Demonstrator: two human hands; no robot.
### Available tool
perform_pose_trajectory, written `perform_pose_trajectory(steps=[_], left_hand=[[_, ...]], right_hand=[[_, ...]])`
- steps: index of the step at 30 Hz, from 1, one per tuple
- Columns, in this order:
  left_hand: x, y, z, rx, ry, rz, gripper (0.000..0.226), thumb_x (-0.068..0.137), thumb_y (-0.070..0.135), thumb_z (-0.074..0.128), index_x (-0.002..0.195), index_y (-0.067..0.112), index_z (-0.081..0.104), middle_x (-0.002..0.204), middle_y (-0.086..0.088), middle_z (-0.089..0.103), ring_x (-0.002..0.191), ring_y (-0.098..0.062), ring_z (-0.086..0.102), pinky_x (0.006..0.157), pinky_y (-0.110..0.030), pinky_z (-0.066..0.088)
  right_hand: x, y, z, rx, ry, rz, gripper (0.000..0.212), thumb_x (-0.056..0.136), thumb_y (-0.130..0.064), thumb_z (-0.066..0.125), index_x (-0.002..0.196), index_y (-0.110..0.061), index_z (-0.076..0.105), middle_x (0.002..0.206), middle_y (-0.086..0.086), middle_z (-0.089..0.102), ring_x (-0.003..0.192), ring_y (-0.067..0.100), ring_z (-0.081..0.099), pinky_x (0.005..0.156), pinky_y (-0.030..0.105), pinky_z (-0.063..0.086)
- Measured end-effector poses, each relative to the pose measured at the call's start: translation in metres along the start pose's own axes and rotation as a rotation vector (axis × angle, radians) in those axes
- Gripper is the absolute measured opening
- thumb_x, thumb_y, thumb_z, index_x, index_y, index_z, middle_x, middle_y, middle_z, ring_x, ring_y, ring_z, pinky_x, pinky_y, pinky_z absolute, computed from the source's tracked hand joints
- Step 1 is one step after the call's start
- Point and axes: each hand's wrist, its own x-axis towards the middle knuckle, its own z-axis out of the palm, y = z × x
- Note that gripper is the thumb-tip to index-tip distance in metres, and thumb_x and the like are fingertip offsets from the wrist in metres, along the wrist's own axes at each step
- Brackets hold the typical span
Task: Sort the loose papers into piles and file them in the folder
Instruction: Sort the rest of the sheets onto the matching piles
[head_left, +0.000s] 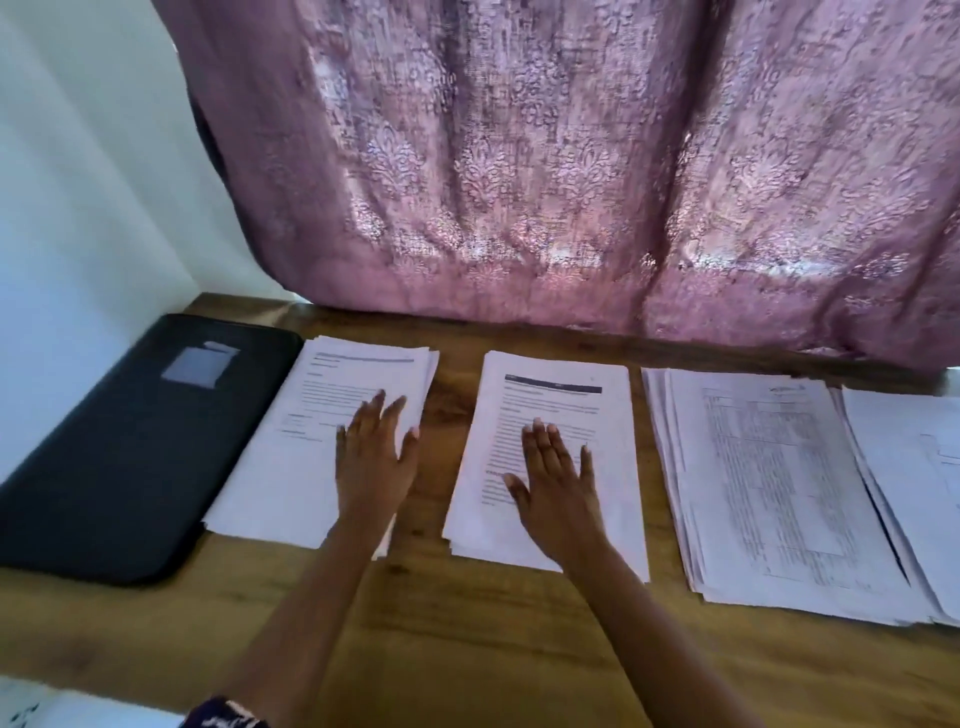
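Note:
Several piles of white printed papers lie in a row on the wooden table (467, 649). My left hand (374, 457) lies flat with straight fingers on the right part of the leftmost pile (291, 457). My right hand (556, 493) rests flat, fingers spread, on the second pile (597, 405), which has a dark header bar. A third pile (769, 483) with a printed table sits to the right, and a fourth pile (919, 467) is cut off by the frame's right edge. A closed black folder (119, 457) lies at the far left, beside the first pile.
A purple patterned curtain (571, 182) hangs along the table's back edge. A white wall (78, 208) borders the left side. The table's front edge runs along the bottom left. Bare wood shows in front of the piles.

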Motion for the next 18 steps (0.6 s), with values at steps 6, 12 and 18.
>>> perform_pose_trajectory(steps=[6,12,18], left_hand=[[-0.018,-0.130,-0.035,0.192,-0.241,-0.177,0.061,0.098,0.050,0.028,0.150,0.018,0.034,0.158,-0.010,0.025,0.146,-0.032,0.019,0.118,-0.049,0.016],[-0.032,-0.127,-0.024,0.163,-0.280,-0.143,0.089,0.078,0.064,-0.007,0.153,0.025,0.019,0.160,-0.007,0.016,0.148,-0.030,0.010,0.118,-0.047,0.009],[-0.033,-0.127,-0.023,0.202,-0.341,-0.153,0.059,0.100,0.052,0.017,0.154,0.032,0.004,0.163,0.000,0.001,0.149,-0.021,-0.006,0.116,-0.055,-0.002]], right_hand=[[0.022,-0.121,0.041,0.163,-0.163,-0.192,0.059,0.095,-0.033,0.046,0.145,-0.003,0.035,0.150,0.018,0.035,0.139,0.027,0.035,0.114,0.043,0.026],[0.029,-0.156,0.045,0.297,-0.179,0.064,0.066,0.102,-0.036,0.036,0.153,-0.011,0.003,0.160,0.015,0.008,0.145,0.032,0.015,0.117,0.041,0.019],[0.051,-0.161,0.041,0.909,-0.046,0.464,0.053,0.096,-0.028,0.053,0.143,-0.016,0.034,0.142,0.002,0.047,0.127,0.027,0.049,0.102,0.042,0.045]])
